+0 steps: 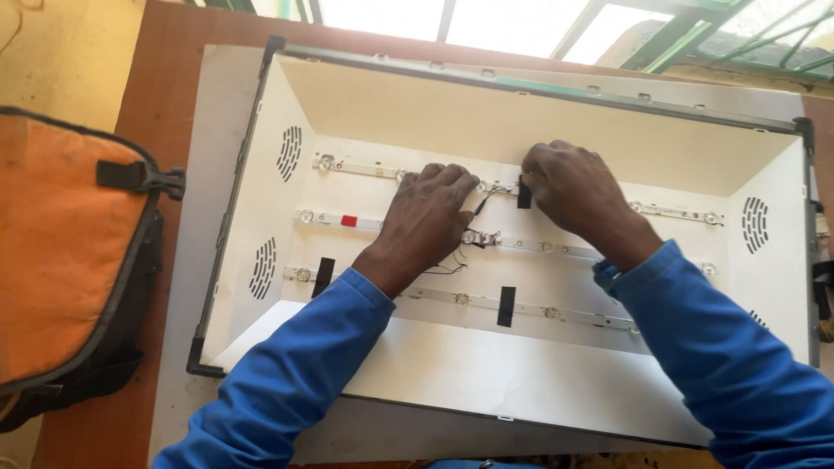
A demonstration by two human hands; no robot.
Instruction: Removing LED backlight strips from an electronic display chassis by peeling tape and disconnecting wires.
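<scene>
Both arms wear long sleeves of bright blue cloth, plain and without print or stripes. The left sleeve point(287, 382) enters from the lower left of the frame and ends in a simple hemmed cuff at the wrist; its fabric shows soft folds along the forearm. The right sleeve point(738, 365) enters from the lower right, wider and creased, with its cuff slightly bunched. The hands are bare, with no gloves or rings.
</scene>
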